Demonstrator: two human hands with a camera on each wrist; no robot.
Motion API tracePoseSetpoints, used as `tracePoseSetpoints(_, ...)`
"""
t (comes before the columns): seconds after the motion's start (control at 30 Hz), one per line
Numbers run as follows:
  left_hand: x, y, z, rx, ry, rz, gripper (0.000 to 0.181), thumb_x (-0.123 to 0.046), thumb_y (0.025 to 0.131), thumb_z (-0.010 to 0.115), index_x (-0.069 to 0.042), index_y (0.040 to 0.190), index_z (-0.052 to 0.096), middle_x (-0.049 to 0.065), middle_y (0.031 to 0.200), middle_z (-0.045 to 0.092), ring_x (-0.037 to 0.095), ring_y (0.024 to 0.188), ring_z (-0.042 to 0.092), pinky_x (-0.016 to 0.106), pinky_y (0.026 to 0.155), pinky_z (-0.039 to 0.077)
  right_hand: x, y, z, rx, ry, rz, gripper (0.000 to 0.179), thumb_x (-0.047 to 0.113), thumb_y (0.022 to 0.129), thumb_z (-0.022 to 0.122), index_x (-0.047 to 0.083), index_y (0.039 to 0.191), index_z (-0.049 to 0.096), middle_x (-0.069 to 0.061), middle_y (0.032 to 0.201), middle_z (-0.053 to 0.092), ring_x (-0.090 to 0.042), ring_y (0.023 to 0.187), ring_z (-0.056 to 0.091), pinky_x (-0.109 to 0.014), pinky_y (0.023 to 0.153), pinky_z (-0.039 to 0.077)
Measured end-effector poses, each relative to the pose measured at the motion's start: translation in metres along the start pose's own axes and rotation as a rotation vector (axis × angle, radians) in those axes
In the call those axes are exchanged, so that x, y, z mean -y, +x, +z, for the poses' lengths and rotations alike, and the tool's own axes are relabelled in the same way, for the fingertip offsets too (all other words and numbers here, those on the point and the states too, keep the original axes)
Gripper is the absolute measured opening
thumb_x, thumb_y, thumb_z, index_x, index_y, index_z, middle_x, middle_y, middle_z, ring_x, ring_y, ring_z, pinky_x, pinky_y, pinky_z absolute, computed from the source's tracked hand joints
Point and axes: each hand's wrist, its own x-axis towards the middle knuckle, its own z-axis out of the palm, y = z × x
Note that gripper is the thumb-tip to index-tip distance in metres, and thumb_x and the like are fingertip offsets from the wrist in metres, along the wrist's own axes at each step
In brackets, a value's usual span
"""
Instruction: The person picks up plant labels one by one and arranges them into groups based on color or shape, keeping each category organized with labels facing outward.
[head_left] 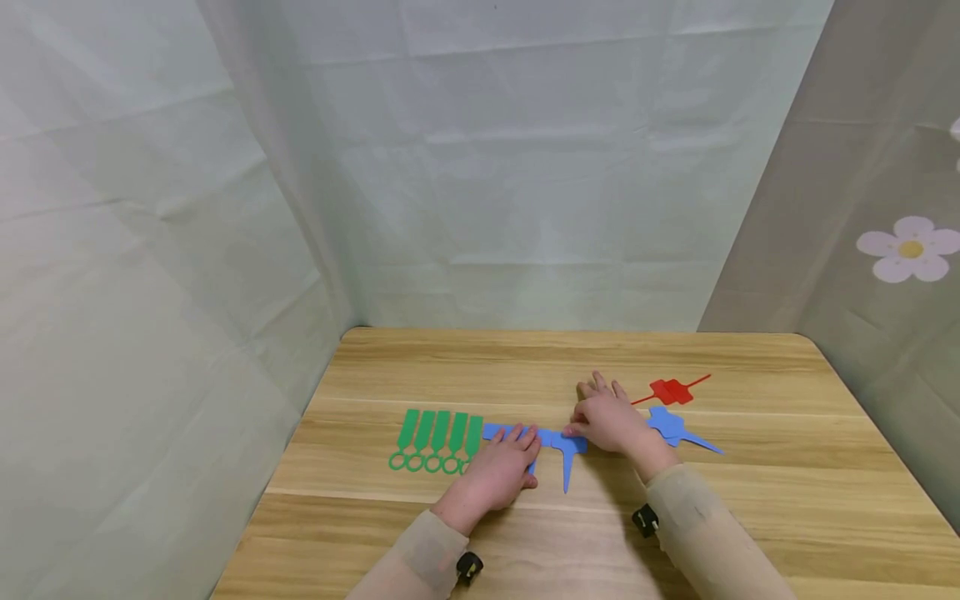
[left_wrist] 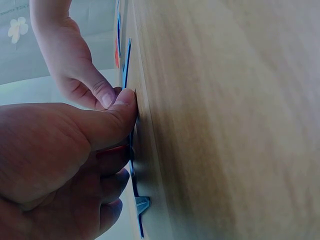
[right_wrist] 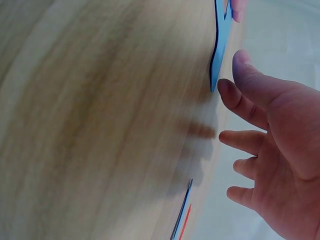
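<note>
My left hand (head_left: 501, 467) rests with its fingers on a row of blue T-shaped plant labels (head_left: 568, 450), partly covering them. In the left wrist view, the left thumb (left_wrist: 112, 117) touches the edge of the row. At the row's right end is my right hand (head_left: 607, 418), its thumb beside the last blue label (right_wrist: 216, 60). The right hand's fingers (right_wrist: 245, 142) are spread loosely, with nothing visible between them. Several green tags with ring ends (head_left: 441, 433) lie side by side to the left; the left hand hides part of the rightmost one.
Right of the right hand lie overlapping blue labels (head_left: 667, 427) with pointed stems. Behind them are red tags (head_left: 671, 392) with thin stems. Everything lies flat on a wooden table (head_left: 465, 358), with a pale cloth backdrop (head_left: 510, 167) behind it.
</note>
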Motion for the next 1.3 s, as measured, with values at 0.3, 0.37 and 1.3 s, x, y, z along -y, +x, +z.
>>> tracePoseSetpoints(0.3, -0.001, 0.000, -0.001, -0.003, 0.000, -0.002, 0.066, -0.041, 0.106, 0.067, -0.010, 0.161, 0.050, 0.004, 0.170, 0.040, 0.024, 0.158, 0.035, 0.046, 0.127, 0.033, 0.002, -0.003, -0.005, -0.012, 0.018, -0.005, 0.026, 0.043, 0.098, 0.077, 0.019, 0.088, 0.078, -0.026, 0.153, 0.055, -0.060, 0.154, 0.022, -0.079, 0.120, 0.020)
tracePoseSetpoints(0.37, -0.001, 0.000, -0.001, -0.005, 0.005, 0.000, 0.065, -0.041, 0.106, 0.067, -0.010, 0.161, 0.051, 0.004, 0.170, 0.040, 0.024, 0.158, 0.034, 0.047, 0.127, 0.033, 0.003, -0.004, -0.007, -0.013, 0.027, -0.001, 0.025, 0.042, 0.099, 0.076, 0.020, 0.088, 0.078, -0.026, 0.153, 0.055, -0.059, 0.155, 0.022, -0.079, 0.121, 0.019)
tracePoseSetpoints(1.3, -0.001, 0.002, 0.005, -0.065, -0.005, -0.022, 0.067, -0.042, 0.105, 0.068, -0.010, 0.161, 0.050, 0.004, 0.170, 0.041, 0.023, 0.160, 0.029, 0.054, 0.128, 0.029, 0.001, -0.011, -0.016, -0.028, 0.026, 0.008, 0.019, 0.038, 0.099, 0.077, 0.021, 0.091, 0.079, -0.030, 0.153, 0.054, -0.061, 0.153, 0.025, -0.079, 0.120, 0.020)
